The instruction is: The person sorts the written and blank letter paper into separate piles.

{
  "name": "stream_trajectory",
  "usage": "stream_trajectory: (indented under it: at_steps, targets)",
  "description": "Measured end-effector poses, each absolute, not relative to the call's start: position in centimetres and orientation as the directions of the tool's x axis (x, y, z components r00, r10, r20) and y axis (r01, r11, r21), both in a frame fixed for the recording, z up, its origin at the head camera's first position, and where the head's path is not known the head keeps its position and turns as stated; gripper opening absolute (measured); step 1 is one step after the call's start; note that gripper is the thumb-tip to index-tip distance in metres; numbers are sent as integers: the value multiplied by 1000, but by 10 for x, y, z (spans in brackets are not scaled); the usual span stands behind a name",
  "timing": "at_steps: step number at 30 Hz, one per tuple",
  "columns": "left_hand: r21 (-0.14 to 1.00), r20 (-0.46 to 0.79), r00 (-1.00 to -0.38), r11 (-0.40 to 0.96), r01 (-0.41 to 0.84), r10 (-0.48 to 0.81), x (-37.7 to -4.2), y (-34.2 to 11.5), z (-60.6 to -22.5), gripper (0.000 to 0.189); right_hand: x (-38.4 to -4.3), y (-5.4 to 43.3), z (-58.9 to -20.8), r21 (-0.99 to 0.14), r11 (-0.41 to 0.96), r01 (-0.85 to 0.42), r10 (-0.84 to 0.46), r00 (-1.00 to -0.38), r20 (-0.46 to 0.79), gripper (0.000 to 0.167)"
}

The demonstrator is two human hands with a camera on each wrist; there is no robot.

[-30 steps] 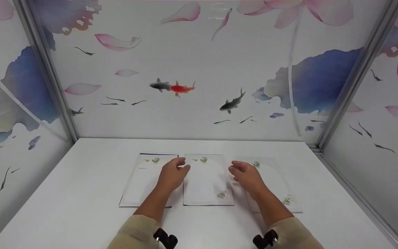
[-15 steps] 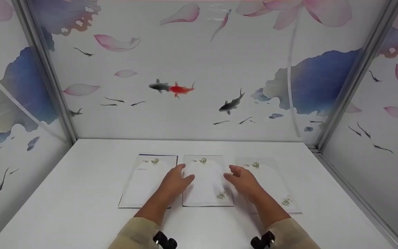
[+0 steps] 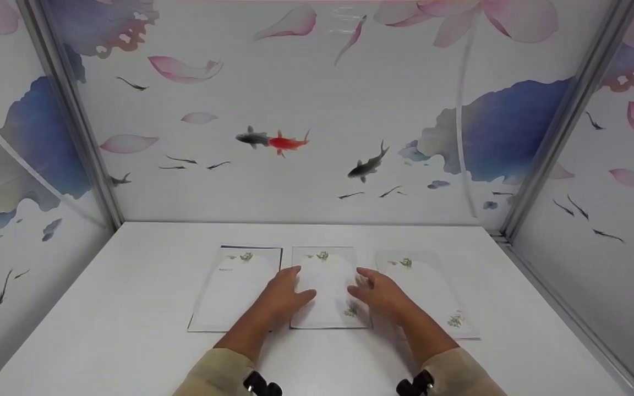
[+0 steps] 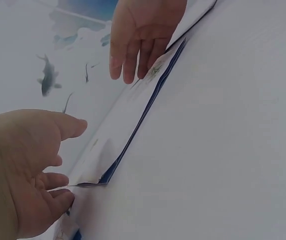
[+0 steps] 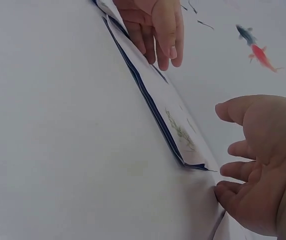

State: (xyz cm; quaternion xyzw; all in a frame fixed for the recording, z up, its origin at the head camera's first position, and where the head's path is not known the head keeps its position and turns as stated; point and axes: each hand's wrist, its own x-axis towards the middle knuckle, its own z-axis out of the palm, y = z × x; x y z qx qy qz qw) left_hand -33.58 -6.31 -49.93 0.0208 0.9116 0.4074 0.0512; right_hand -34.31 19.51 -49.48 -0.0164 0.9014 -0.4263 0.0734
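The middle stack of printed paper sheets (image 3: 323, 283) lies flat on the white table, with small green plant prints near two corners. My left hand (image 3: 283, 295) is at its left edge, thumb over the sheet and fingers loosely spread. Facing it, my right hand (image 3: 384, 294) is at the right edge, thumb pointing inward. In the left wrist view, dark blue layers show under the white top of the middle stack (image 4: 117, 132). The right wrist view shows both hands at opposite ends of that stack (image 5: 155, 95), fingers relaxed and not curled round it.
A similar stack of sheets (image 3: 226, 300) lies to the left, with a dark blue edge showing at its top. Another stack (image 3: 430, 300) lies to the right, slightly slanted. A fish-and-petal patterned panel (image 3: 317, 181) rises behind the table (image 3: 130, 308), with side panels at both ends.
Both hands have moved closer together and nearer the person, coming to the sides of the middle stack with fingers more spread. The stacks have stayed in place.
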Motion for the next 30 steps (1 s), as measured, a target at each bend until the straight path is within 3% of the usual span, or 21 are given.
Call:
stream_trajectory:
  at_steps: [11,19,30]
  targets:
    - [557,-52,-972,815,161,228,-332,-58,-502,90,-339,183,-500,-641,767,-39,-171,-974,-146,78]
    - [484,-50,-977,861,156,206,-333,-53,-505,81,-336,181,-500,-614,788,-47,-168,-976,-141,75]
    - [466,-47,-976,869,165,210,-333,-53,-504,78,-336,179,-499,-585,810,-38,-148,-979,-140,71]
